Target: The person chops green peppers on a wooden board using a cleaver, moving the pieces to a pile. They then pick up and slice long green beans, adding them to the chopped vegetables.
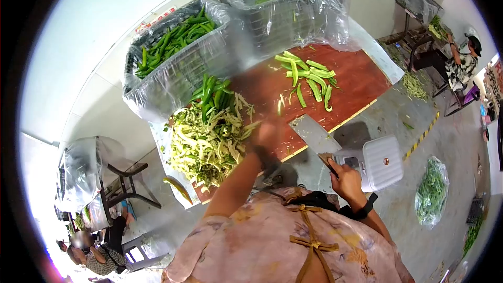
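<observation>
My right hand (345,179) grips the handle of a broad cleaver (313,134), its blade lying over the near edge of the red cutting board (361,81). My left hand (266,135) rests on the board beside a heap of pale pepper cores and seeds (207,144); it looks blurred and I cannot tell whether it holds anything. Several split green peppers (309,78) lie on the board's far part. A bunch of whole green peppers (212,93) lies at the top of the heap.
Two plastic-lined crates stand behind the board: the left crate (173,65) holds green peppers, the right crate (291,13) is nearly bare. A white stool (380,162) stands at my right. A bag of greens (432,191) lies on the floor. Other people sit at the far right and lower left.
</observation>
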Motion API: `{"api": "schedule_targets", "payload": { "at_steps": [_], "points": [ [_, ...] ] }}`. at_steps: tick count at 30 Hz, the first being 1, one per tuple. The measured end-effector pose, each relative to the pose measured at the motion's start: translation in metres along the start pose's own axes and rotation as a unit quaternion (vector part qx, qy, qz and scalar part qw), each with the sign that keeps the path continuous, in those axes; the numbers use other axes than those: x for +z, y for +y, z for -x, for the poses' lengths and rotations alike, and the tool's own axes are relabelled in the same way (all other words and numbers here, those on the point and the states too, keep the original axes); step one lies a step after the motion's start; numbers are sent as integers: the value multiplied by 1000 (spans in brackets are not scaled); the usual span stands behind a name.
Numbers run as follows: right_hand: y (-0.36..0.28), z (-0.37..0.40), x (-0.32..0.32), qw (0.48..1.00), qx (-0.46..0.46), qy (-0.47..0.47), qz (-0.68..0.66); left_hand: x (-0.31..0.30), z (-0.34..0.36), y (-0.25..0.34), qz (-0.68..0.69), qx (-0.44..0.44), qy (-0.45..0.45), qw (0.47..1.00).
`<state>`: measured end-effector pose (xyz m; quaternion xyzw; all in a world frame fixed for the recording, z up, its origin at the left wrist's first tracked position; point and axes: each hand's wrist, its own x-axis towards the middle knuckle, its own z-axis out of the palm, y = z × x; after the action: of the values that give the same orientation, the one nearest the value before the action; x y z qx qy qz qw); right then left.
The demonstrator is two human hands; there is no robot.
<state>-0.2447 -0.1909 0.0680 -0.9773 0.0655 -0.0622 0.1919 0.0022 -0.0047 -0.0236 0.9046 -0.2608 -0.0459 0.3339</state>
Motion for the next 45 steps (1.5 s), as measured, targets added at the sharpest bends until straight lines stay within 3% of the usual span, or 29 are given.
{"api": "schedule_targets", "payload": {
  "at_steps": [2,3,4,5,15,18,20,21,22,23,24,25,29,31,32,34,35,38,39,43,45],
  "points": [
    [1,-6,1,1000,-7,-4,16,-4,13,14,232,-104,-105,961],
    [3,-7,0,1000,-8,-1,6,-13,20,23,231,-107,-102,962],
    [2,-9,-2,1000,-8,1,-3,-24,26,35,106,9,-41,993],
    [1,-10,-8,1000,-9,-1,-13,-30,30,42,-23,124,21,992],
    [-2,0,-23,1000,-4,-22,-19,-4,41,24,-62,209,76,973],
    [-4,-4,-23,999,-15,-32,17,11,42,15,-171,190,69,964],
    [-8,-11,-30,998,-20,-44,34,35,39,-10,-50,232,136,962],
    [-7,-15,-30,999,-23,-36,15,90,26,-56,278,106,84,951],
    [-8,-22,-34,999,-16,-43,11,141,16,-91,564,-45,28,824],
    [-12,-29,-43,999,-18,-50,-9,97,20,-48,375,27,-5,927],
    [-11,-34,-44,999,-3,-49,-8,45,25,5,99,109,2,989],
    [-11,-38,-44,999,-6,-52,-10,-11,30,61,-105,184,41,976],
    [-12,-38,-44,998,-6,-62,-7,5,25,44,-98,194,56,975],
    [-13,-33,-44,998,-13,-60,-7,11,19,41,-28,24,-111,993],
    [-13,-28,-43,998,-13,-59,8,13,23,39,-33,19,-102,994],
    [-14,-21,-43,998,-29,-51,18,14,34,42,-208,134,33,968],
    [-15,-16,-43,999,-23,-43,13,13,33,45,-168,72,-24,983],
    [-16,-6,-43,999,-30,-31,8,18,30,39,-217,55,-52,973],
    [-16,-5,-42,999,-32,-28,7,13,36,46,-226,74,-6,971],
    [-26,-7,-46,998,-11,-59,31,19,37,43,-167,59,31,984],
    [-31,-11,-43,997,-25,-57,38,23,37,37,-228,127,82,962]
  ]
}}
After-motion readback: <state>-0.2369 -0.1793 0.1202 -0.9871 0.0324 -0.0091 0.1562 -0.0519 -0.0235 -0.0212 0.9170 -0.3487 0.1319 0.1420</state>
